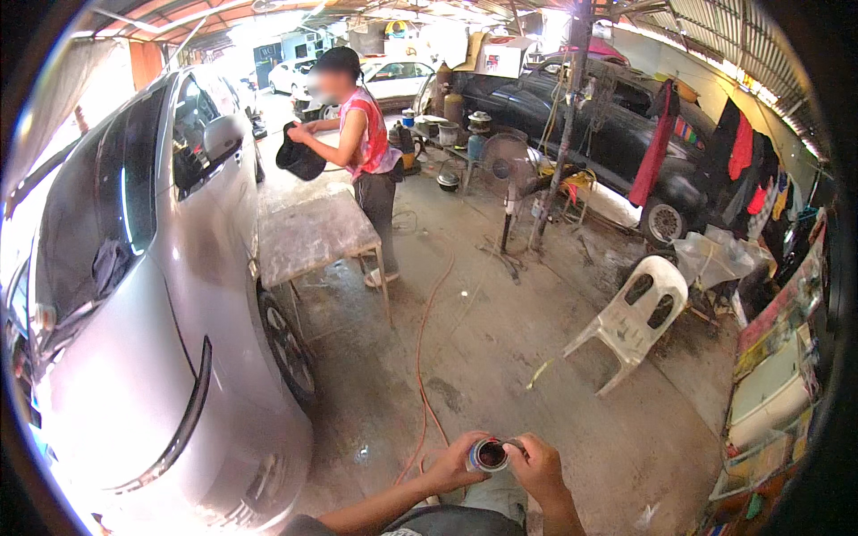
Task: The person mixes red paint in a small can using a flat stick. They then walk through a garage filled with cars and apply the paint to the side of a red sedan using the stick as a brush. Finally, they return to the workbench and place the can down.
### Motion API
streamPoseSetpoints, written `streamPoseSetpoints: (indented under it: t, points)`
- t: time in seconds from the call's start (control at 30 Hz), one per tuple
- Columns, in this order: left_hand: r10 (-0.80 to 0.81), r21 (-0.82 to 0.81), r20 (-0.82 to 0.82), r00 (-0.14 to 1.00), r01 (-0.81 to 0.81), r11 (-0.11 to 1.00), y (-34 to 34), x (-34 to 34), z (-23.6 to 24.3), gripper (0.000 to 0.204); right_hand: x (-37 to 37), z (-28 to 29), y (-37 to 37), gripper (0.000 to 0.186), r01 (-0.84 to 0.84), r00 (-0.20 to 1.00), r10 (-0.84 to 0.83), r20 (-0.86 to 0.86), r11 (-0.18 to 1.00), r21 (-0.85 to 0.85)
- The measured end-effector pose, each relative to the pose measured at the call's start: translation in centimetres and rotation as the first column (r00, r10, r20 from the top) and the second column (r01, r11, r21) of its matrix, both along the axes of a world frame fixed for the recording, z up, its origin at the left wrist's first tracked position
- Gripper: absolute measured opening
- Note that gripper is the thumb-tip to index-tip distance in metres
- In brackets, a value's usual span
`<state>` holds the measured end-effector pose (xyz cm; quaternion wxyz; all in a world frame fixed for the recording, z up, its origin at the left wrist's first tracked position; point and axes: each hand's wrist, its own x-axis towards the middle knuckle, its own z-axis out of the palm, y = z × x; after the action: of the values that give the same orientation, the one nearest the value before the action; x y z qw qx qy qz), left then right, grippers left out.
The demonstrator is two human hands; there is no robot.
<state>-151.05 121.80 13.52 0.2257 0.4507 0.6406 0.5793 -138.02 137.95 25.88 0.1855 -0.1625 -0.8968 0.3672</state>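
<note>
Low in the middle of the head view, my left hand (454, 463) is wrapped round the left side of a small open can (489, 456). The can stands mouth up in front of my body, and its inside looks dark. My right hand (538, 468) is at the can's right rim with thumb and fingers bent together. Something small and dark shows at those fingertips, too small to name.
A silver car (223, 357) fills the left side. Beside it stands a worn table (317, 234), with a person (362, 134) holding a dark cap behind it. An orange hose (420, 348) crosses the floor; a white plastic chair (639, 322) and a fan (508, 165) stand to the right.
</note>
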Motion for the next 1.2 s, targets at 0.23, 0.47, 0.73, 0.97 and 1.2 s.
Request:
streamPoseSetpoints:
  t: [0.23, 0.47, 0.73, 0.97, 1.2]
  points:
    - [0.034, -0.049, 0.159, 0.987, -0.027, 0.998, 13.2, -17.6, -1.0, 0.077, -18.8, -4.5, 14.2, 0.030, 0.108, 0.992, -0.122, -0.032, 0.953, -0.282]
    - [0.229, -0.122, 0.224, 0.947, -0.206, 0.971, 27.7, -36.2, -1.3, 0.086, -39.6, -3.6, 31.9, 0.042, -0.023, 0.986, 0.001, -0.166, 0.991, -0.132]
    - [0.461, -0.195, 0.238, 0.855, -0.423, 0.885, 37.9, -56.7, -1.8, 0.085, -62.0, -1.9, 48.1, 0.021, -0.275, 0.961, 0.252, -0.114, 0.911, -0.309]
    - [0.499, -0.082, 0.256, 0.828, -0.495, 0.865, 43.2, -79.8, -7.7, 0.089, -87.7, 4.5, 52.8, 0.056, -0.736, 0.628, 0.593, -0.504, 0.243, -0.631]
    - [0.613, -0.129, 0.409, 0.677, -0.621, 0.773, 47.6, -102.6, -8.0, 0.093, -114.4, 16.4, 51.9, 0.061, -0.829, 0.074, 0.586, -0.807, -0.414, -0.376]
